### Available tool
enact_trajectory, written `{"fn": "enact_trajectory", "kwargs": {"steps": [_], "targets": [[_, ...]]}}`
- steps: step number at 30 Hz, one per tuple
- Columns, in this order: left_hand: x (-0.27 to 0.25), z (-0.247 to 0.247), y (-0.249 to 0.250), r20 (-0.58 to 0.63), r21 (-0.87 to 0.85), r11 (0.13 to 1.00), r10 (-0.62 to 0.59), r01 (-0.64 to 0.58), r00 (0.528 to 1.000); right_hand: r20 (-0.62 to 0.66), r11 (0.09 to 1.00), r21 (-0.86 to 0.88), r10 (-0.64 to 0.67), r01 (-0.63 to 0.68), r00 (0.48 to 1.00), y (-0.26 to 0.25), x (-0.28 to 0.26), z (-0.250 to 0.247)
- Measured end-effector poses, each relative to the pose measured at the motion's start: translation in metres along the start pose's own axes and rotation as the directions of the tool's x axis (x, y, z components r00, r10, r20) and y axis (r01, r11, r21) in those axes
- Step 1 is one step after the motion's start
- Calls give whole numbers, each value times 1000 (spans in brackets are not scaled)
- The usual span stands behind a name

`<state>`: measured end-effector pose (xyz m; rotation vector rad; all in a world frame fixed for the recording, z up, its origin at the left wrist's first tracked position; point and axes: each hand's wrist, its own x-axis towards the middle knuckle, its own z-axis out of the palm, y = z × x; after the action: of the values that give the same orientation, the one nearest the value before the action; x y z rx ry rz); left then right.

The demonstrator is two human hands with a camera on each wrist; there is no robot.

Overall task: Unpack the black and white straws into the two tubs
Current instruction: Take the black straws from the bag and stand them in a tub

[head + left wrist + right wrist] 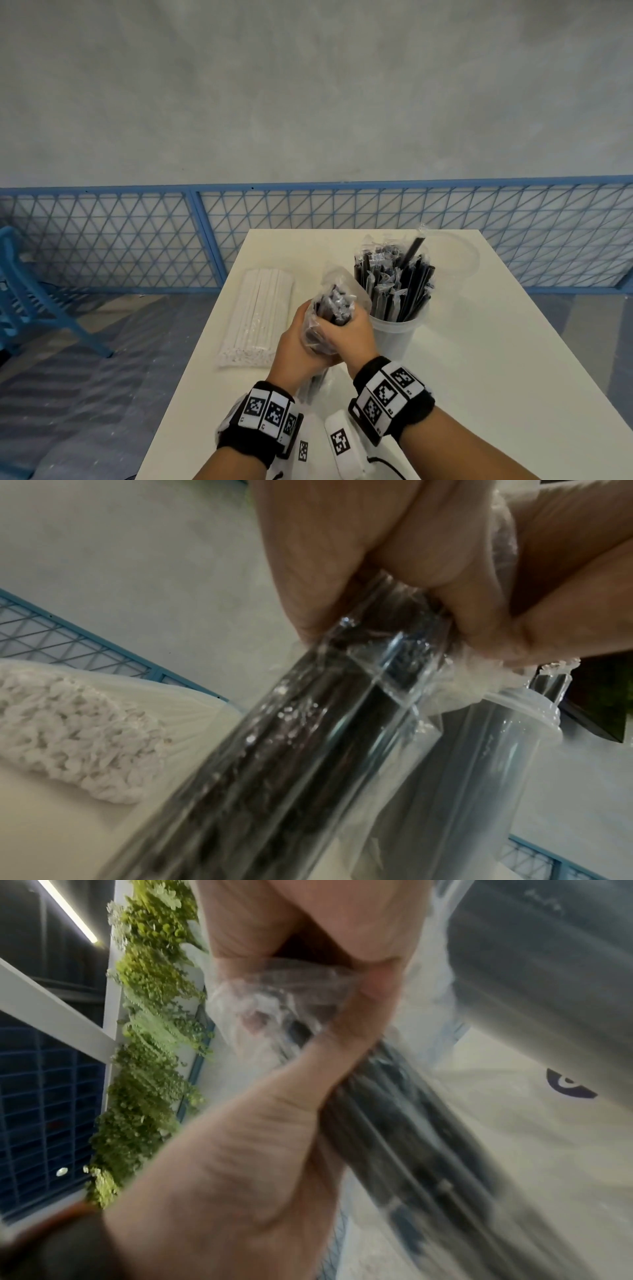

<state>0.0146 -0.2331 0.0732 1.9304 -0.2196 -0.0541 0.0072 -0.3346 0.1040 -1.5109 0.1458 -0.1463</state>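
About halfway by my reckoning: one tub already bristles with black straws, both the left hand and right hand clutch the bag of remaining black ones beside it, while the white pack lies unopened on the table

One table is standing there. One tub full of black straws is sitting on it, with one clear lid lying behind. Two hands, left and right, are holding one bag of black straws. One pack of white straws is lying flat. The straws are too many to count.
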Motion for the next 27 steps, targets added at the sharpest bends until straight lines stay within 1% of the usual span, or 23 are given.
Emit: {"fn": "enact_trajectory", "kwargs": {"steps": [3, 5, 8, 10, 13, 14, 16, 18, 20, 24, 26, 27], "targets": [[-1, 0, -5, 32, 1, 1000, -12, 12, 999, -40, 997, 71, -16, 18, 999, -13, 6, -5], [-1, 0, -6, 26, -2, 1000, -25, 25, 999, -54, 993, 111, -37, 43, 998, -25, 8, -9], [0, -1, -1, 22, 4, 1000, -14, 14, 1000, -70, 979, 197, -46, 59, 996, -38, 8, -12], [1, -3, 4, 11, 22, 1000, 1, -1, 1000, -8, 972, 227, -60, 60, 998, -43, 7, -15], [0, -4, 11, 5, 36, 999, 39, -40, 999, 166, 981, 192, -71, 39, 984, -45, 6, -19], [-1, -4, 12, 12, 43, 998, 42, -43, 999, 180, 983, 183, -64, 31, 982, -44, 5, -19], [-1, -2, 14, 22, 42, 999, 29, -30, 999, 121, 981, 192, -52, 28, 991, -43, 5, -21], [-1, -2, 14, 29, 38, 999, 27, -28, 999, 19, 974, 223, -56, 50, 998, -46, 6, -24], [0, -3, 11, 31, 36, 999, 33, -34, 999, -73, 953, 291, -60, 78, 996, -52, 9, -30], [2, -6, 0, 6, 34, 999, -2, 2, 1000, -232, 902, 410, -42, 137, 972, -69, 16, -43], [3, -6, -7, -36, 20, 998, -59, 60, 998, -312, 862, 476, -20, 174, 950, -79, 17, -51], [4, -6, -12, -72, -23, 995, -100, 99, 992, -350, 844, 495, -26, 208, 936, -85, 17, -56]]}}
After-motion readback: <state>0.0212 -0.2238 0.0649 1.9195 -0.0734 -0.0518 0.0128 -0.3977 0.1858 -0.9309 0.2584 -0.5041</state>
